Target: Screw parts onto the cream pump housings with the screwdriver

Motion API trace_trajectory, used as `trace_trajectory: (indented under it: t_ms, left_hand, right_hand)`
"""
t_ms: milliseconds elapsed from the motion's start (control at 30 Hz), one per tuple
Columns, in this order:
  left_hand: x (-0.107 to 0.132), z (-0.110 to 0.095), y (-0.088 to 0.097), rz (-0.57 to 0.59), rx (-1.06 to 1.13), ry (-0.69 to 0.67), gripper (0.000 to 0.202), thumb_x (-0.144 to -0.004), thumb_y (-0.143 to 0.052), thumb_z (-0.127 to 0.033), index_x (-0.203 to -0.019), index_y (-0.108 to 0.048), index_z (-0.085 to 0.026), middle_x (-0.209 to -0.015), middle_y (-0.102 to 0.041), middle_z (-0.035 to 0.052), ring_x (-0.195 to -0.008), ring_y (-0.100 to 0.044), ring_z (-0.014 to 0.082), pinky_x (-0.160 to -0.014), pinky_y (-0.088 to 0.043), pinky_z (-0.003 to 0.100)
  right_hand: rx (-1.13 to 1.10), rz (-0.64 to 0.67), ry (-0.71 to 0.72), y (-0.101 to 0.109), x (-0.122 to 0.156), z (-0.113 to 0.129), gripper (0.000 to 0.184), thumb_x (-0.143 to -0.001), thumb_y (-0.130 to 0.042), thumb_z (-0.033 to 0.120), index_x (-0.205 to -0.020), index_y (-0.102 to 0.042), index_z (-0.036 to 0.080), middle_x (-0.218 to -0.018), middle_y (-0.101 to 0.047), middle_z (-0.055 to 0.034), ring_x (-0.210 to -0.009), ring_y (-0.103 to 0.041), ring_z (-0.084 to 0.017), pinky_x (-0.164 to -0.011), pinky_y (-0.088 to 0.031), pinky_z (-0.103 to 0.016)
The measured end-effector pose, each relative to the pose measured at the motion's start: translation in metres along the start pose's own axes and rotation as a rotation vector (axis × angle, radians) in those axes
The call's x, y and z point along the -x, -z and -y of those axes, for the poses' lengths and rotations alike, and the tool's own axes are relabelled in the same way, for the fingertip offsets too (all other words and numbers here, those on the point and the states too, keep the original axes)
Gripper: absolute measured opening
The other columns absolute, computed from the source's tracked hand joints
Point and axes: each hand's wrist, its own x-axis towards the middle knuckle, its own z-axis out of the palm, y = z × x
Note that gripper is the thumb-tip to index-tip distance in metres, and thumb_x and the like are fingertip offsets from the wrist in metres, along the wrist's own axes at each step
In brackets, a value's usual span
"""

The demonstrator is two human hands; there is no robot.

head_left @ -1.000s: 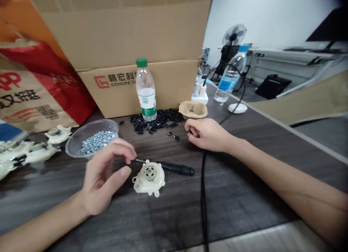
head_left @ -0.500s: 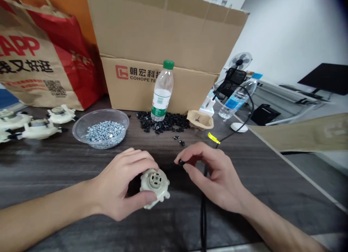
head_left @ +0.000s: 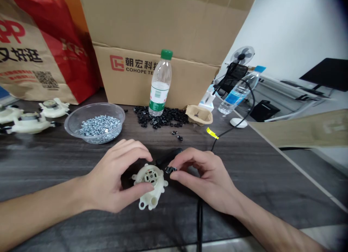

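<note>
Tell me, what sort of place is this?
It looks like a small hand-assembly bench, probably in a workshop or office room. A clear bowl of silver screws, a heap of small black parts, and white plastic housings, one in the left hand, suggest parts being put together.

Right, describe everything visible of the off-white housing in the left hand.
The off-white plastic housing is a round body with lobes around its rim, one with a round hole. A grey circular centre with openings faces up. The left hand grips it, thumb across its face; whether it touches the dark table cannot be told.
</note>
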Motion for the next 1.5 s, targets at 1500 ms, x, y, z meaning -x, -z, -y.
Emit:
trace_trajectory:
  t_ms: [1500]
  left_hand:
    - [-0.013, 0.028, -0.001, -0.127, 0.368, 0.438, 0.021, -0.082, -0.069, -0.032, -0.098, -0.071, -0.017, -0.096, -0.07, 0.0055, -0.077, -0.064, 0.0122, -0.068, -0.054, 0.021]
  right_hand:
    - [1.069, 0.163, -0.285, 0.021, -0.017, -0.018, 0.012, -0.078, -0.044, 0.022, -0.089, -0.048, 0.022, -0.063, -0.061, -0.0029, -0.065, -0.06, -0.025, -0.058, -0.026, -0.032]
